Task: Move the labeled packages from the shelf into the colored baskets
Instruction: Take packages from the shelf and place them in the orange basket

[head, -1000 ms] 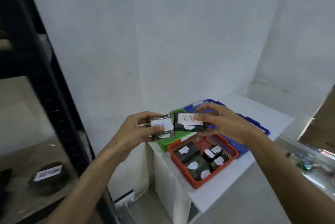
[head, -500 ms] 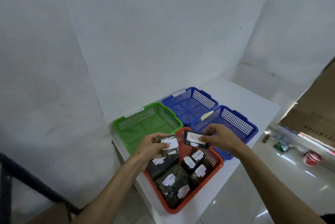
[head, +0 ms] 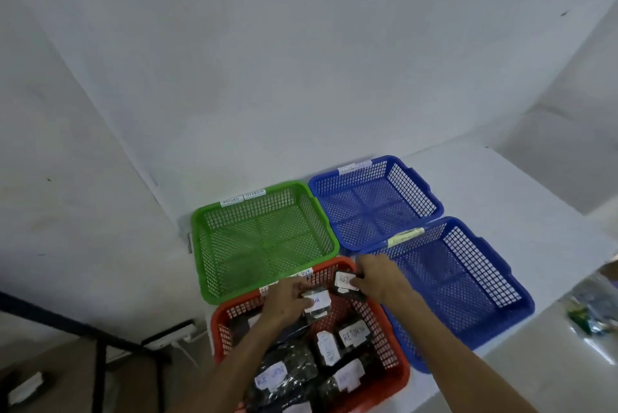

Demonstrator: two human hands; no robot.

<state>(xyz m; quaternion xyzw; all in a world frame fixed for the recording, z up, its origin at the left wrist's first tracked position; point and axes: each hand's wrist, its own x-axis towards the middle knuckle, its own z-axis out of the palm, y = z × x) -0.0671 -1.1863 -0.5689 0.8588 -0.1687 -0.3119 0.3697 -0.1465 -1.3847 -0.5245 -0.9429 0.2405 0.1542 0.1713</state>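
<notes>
My left hand (head: 284, 300) grips a small dark package with a white label (head: 317, 304) over the far part of the red basket (head: 399, 379). Just to its right, my right hand (head: 378, 275) pinches a black package with a white label (head: 346, 280) above the red basket's far right corner. Several dark labeled packages (head: 354, 335) lie inside the red basket. Behind it stands a green basket (head: 197, 228). A blue basket (head: 431, 195) sits at the back right and a second blue basket (head: 521, 299) in front of it. None of these three holds a package.
The baskets stand on a white table (head: 495, 178) set against a white wall. A black metal shelf frame (head: 100, 342) crosses the lower left over the floor. A white power strip (head: 170, 335) lies near the wall. Colored clutter (head: 592, 312) shows at the right edge.
The view turned from the shelf to the table and came closer to the baskets. Both hands carried their packages down over the red basket's far end.
</notes>
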